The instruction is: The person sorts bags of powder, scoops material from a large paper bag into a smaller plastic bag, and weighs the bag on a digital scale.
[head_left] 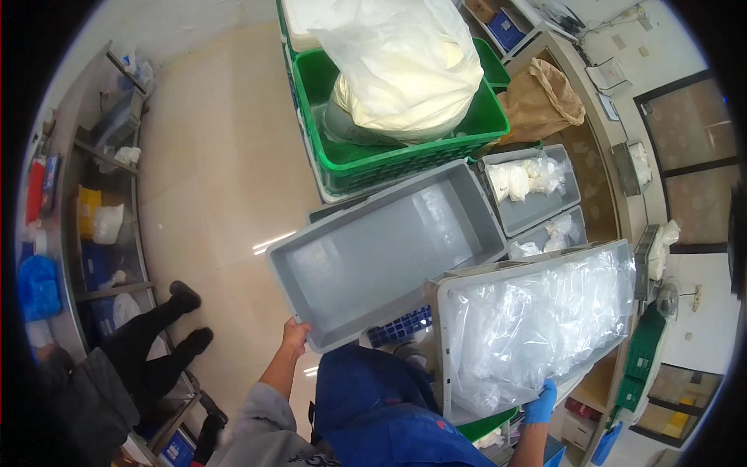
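An empty grey plastic tray [373,265] lies slanted in front of me, below a green crate. My bare left hand [294,339] is closed on its near left corner, fingers over the rim. To the right stands a second grey tray [443,350], filled with clear plastic bags [537,319]. My right hand [541,401], in a blue glove, is closed on this tray's near right edge; part of its fingers is hidden by the rim and bags.
The green crate [412,175] ahead holds a large plastic bag of pale powder [412,78]. A brown paper sack [541,101] and smaller grey trays [537,214] with white bags stand at the right. Another person's legs [148,335] and loaded shelves [109,292] are at the left.
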Demonstrator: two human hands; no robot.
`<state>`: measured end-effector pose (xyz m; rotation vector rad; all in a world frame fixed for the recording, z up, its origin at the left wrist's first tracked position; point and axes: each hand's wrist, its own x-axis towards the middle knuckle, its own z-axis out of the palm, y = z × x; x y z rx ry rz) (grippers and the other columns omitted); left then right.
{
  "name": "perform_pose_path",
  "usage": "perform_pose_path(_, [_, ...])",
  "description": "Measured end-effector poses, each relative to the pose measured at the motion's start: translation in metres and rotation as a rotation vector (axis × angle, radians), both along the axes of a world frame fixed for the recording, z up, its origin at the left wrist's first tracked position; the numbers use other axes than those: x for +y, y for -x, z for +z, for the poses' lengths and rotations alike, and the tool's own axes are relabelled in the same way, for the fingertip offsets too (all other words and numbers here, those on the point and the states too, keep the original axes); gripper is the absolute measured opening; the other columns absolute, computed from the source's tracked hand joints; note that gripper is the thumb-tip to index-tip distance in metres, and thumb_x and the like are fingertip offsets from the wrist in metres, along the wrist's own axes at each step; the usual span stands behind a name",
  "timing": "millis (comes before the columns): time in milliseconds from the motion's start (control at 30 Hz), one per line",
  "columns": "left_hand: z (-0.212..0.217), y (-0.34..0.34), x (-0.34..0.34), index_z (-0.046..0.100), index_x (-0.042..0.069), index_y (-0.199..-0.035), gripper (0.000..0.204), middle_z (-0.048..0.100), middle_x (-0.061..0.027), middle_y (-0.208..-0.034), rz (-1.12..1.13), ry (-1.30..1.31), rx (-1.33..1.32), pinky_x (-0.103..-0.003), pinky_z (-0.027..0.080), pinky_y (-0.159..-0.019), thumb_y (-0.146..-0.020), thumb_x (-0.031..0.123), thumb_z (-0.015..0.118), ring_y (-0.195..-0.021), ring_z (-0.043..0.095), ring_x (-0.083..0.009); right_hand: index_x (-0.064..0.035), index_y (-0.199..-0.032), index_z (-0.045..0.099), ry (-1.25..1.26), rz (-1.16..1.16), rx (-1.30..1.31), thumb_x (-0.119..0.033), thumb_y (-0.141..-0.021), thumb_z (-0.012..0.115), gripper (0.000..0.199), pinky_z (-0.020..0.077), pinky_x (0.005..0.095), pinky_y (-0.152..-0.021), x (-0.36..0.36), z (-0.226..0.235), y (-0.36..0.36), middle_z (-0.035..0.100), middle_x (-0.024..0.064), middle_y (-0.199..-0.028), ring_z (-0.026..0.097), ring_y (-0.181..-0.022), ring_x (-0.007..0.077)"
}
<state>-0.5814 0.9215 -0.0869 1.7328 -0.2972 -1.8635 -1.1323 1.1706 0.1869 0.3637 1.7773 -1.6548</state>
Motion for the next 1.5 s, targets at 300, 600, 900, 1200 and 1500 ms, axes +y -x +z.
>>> perform_pose_path(300, [-0.061,0.08,-0.1,0.064,0.001,-0.104,0.032,0.067,-0.0077,-0.091,-0.059,0.079,-0.072,-0.034,0.049,-0.069,-0.073,-0.004,0.057,-0.081,0.062,-0.02,0.0,-0.107,0.061,-0.146,0.113,0.047,-0.013,-0.076,0.049,0.036,0.0548,0.0406,-0.081,-0.041,0.009,-0.021,0.065,0.0135,-0.096,0.065,-0.087,0.0283])
perform_pose_path(600, [-0.079,0.096,-0.096,0.062,0.005,-0.105,0.025,0.065,-0.006,-0.094,0.13,0.037,0.081,-0.034,0.048,-0.074,-0.085,0.018,0.069,-0.085,0.061,-0.0182,0.0003,-0.118,0.056,-0.081,0.279,0.043,-0.016,-0.079,0.05,0.043,0.0522,0.0473,-0.089,-0.124,-0.072,-0.037,0.063,0.0151,-0.113,0.063,-0.098,0.0326])
perform_pose_path(900, [-0.037,0.084,-0.059,0.034,0.016,-0.144,0.065,0.032,-0.0085,-0.152,0.056,-0.167,0.18,-0.049,0.029,-0.109,-0.095,0.058,0.043,-0.139,0.029,-0.0268,0.0036,-0.117,0.055,0.04,0.228,-0.238,-0.012,-0.079,0.05,0.041,0.0489,0.0471,-0.092,-0.266,-0.215,-0.109,0.061,0.0167,-0.113,0.059,-0.103,0.0333])
perform_pose_path(1200, [-0.015,0.077,-0.061,0.032,0.013,-0.146,0.061,0.037,-0.0114,-0.149,0.322,-0.085,0.492,-0.044,0.035,-0.105,-0.099,0.052,0.035,-0.133,0.037,-0.0283,0.0049,-0.111,0.056,0.028,0.365,-0.356,-0.008,-0.079,0.046,0.037,0.0507,0.0484,-0.091,-0.309,-0.249,-0.125,0.062,0.0185,-0.11,0.061,-0.101,0.0339])
perform_pose_path(1500, [-0.036,0.05,-0.057,0.059,0.013,-0.12,0.043,0.055,-0.0034,-0.12,0.183,0.017,0.212,-0.037,0.042,-0.09,-0.095,0.047,0.047,-0.11,0.048,-0.018,-0.0012,-0.112,0.059,-0.078,0.552,-0.279,-0.018,-0.087,0.048,0.033,0.0493,0.0479,-0.094,-0.313,-0.258,-0.132,0.063,0.0145,-0.112,0.06,-0.103,0.0335])
